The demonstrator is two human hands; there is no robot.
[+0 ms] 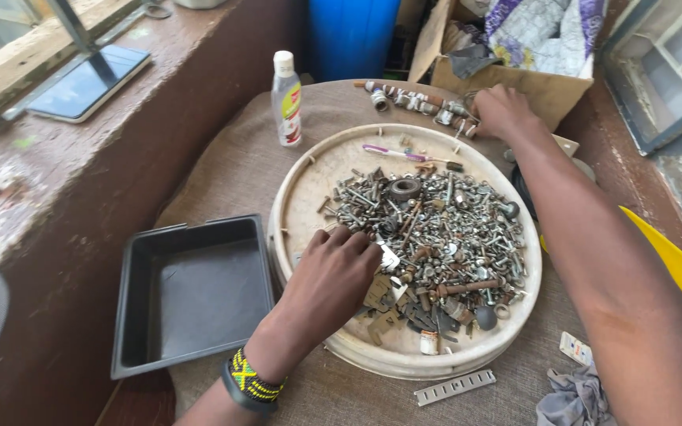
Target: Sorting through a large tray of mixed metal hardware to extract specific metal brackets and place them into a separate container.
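Note:
A round cream tray [301, 193] holds a heap of bolts, nuts and screws [436, 229]. My left hand [329, 280], with a beaded wristband, rests palm down on the tray's near left part, its fingertips touching the heap's edge; I cannot tell whether it holds anything. My right hand [499, 110] reaches beyond the tray's far rim, fingers closed among a row of metal fittings [412, 99] on the brown cloth. A toothbrush [404, 154] lies inside the tray near its far rim.
A dark square plastic tray [191, 296] sits left of the round tray. A small plastic bottle [286, 99] stands at the far left. A cardboard box [546, 87] with cloth, a blue drum [353, 35], a tablet [88, 83] on the ledge, a perforated metal strip [455, 386].

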